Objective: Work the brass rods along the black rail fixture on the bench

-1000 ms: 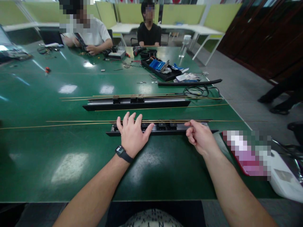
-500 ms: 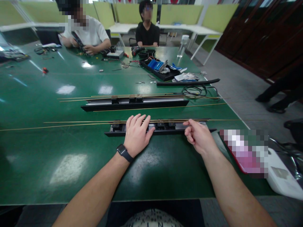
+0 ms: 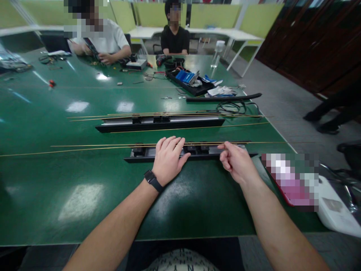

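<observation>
In the head view, a long black-edged channel [image 3: 141, 159] lies across the green table, with several dark blocks [image 3: 138, 150] in its pale trough. Thin brass-coloured rods [image 3: 90, 146] run lengthwise along its far side and stick out past both ends. My left hand [image 3: 169, 160], a dark watch [image 3: 152, 179] at its wrist, rests palm down over the channel and rods with fingers stretched out. Near the channel's right end, my right hand [image 3: 238, 162] has its thumb and index finger pinched at a rod, the other fingers curled. The exact contact is partly hidden.
Beyond lies a second black channel [image 3: 175, 126] with more rods. Farther back are a black strip [image 3: 225, 98], coiled cable [image 3: 229, 107], a black tray [image 3: 199, 90] and gloves [image 3: 221, 91]. A pink-edged device [image 3: 286, 195] sits right. Two people sit opposite.
My left hand has slid a little to the right along the channel, fingers still outstretched. My right hand stays in nearly the same place, still pinching at the rod.
</observation>
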Tool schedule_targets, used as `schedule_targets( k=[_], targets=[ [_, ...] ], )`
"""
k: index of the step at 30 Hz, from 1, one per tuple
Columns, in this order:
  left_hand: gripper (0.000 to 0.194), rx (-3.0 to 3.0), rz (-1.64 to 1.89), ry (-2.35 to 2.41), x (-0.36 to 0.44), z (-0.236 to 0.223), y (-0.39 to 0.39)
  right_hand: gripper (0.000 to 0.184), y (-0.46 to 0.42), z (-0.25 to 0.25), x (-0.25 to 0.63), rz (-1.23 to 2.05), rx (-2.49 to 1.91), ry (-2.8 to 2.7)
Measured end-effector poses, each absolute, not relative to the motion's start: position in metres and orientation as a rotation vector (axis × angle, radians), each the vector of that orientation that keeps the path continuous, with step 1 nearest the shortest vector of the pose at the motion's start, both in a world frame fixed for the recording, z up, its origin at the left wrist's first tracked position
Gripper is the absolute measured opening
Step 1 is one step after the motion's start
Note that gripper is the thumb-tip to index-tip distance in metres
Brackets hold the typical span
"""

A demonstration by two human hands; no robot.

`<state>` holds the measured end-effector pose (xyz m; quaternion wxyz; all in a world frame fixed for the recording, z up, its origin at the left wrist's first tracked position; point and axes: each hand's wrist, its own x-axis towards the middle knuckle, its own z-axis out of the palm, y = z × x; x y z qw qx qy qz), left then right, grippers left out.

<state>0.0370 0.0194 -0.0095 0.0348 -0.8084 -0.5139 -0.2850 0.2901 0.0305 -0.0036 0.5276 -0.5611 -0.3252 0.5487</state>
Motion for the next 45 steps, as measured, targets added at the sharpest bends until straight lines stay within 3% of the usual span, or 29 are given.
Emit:
schedule_targets(
  k=[18,30,45],
  targets=[
    [0.041,-2.462,-0.904,-1.577,0.0407,-0.0114,0.0204,0.035,0.0283,-0.0018,0.2883,1.354,-1.348,-0.832],
    [0.042,-2.464,-0.896,-1.571,0.0398,-0.0148,0.0211,0.025,0.028,-0.0004,0.2837,1.37,-1.305,-0.719],
    [0.042,-2.467,-0.892,-1.589,0.0398,-0.0123,0.0197,0.032,0.0264,0.0011,0.2822,1.373,-1.323,-0.769]
  ],
)
